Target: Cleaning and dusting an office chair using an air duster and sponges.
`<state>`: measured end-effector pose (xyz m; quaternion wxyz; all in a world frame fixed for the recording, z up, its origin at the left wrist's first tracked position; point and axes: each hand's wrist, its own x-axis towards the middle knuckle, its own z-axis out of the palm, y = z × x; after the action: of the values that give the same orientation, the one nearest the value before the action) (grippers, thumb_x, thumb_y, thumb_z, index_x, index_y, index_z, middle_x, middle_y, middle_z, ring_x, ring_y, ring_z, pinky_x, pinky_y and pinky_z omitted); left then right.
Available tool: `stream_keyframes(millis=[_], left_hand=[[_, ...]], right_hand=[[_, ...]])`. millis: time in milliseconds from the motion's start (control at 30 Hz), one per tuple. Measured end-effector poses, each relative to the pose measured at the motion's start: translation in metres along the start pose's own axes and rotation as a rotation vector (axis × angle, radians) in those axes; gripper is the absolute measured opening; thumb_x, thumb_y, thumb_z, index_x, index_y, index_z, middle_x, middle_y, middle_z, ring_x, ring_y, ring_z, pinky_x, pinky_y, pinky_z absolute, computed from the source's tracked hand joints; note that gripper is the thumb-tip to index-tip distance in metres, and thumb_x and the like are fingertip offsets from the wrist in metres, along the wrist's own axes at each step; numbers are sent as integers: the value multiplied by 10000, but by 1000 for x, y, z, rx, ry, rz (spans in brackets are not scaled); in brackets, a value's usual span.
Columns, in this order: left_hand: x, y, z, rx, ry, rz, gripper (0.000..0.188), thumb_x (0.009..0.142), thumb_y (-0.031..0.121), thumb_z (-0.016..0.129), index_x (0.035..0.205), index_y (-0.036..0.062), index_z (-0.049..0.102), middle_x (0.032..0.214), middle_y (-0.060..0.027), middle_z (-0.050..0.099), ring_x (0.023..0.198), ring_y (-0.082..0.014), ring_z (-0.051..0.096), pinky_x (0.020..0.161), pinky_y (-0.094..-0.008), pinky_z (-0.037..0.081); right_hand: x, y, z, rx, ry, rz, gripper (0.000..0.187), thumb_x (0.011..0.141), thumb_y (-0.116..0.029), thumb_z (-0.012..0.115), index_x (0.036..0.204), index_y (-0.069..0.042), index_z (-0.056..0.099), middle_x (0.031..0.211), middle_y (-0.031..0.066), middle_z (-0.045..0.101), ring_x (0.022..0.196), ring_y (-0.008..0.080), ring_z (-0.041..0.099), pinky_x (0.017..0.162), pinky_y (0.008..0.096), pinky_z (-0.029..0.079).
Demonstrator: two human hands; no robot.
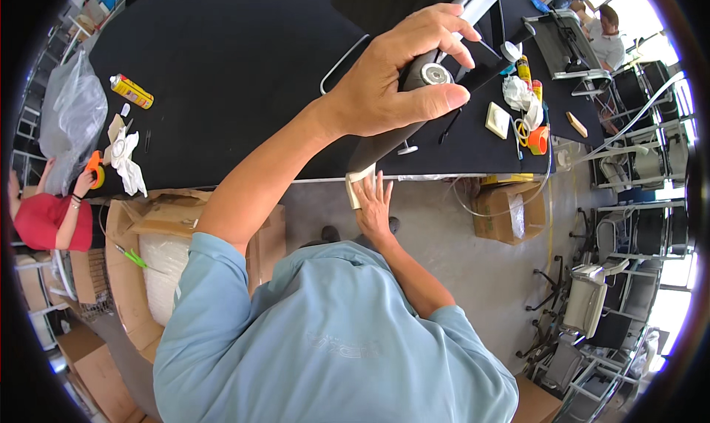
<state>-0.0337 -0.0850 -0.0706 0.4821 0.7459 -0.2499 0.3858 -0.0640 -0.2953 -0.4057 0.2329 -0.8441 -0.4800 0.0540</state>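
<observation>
My left hand (396,75) curls over the end of a dark grey, curved chair part (377,148), its thumb and fingers on either side of a round metal disc (435,74). The part slants down toward the table's near edge and joins a silver metal frame (484,0). Low at that edge, my right hand (376,207) holds a cream sponge-like block (355,190) against the part's lower end. The fingers of that hand are partly spread, and the thumb is hard to see. A small round foot (407,149) juts out beside the part.
A black-topped table (222,68) carries a yellow spray can (132,91), another cream block (498,120), orange tape (538,140) and crumpled white paper (128,164). Open cartons (510,212) stand below. A person in red (52,220) works at left; chairs (584,305) crowd the right.
</observation>
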Motion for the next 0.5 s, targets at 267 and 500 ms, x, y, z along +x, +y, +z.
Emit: stream_keyframes(millis=[267, 500], left_hand=[[0, -2, -8, 40, -21, 47, 399, 890, 407, 659, 1020, 30, 667, 1297, -177, 622, 1409, -364, 438, 1152, -473, 325], [-2, -11, -1, -24, -20, 63, 565, 954, 578, 561, 1063, 33, 659, 1290, -171, 618, 1413, -384, 428, 1143, -483, 333]], right_hand=[[18, -17, 24, 1610, 230, 950, 426, 1072, -371, 491, 1254, -2, 602, 1121, 62, 653, 1014, 169, 622, 883, 313, 487], [55, -129, -165, 1254, 543, 159, 536, 1087, -290, 455, 1532, 5, 408, 1423, 108, 504, 1270, 196, 467, 1033, 335, 366]])
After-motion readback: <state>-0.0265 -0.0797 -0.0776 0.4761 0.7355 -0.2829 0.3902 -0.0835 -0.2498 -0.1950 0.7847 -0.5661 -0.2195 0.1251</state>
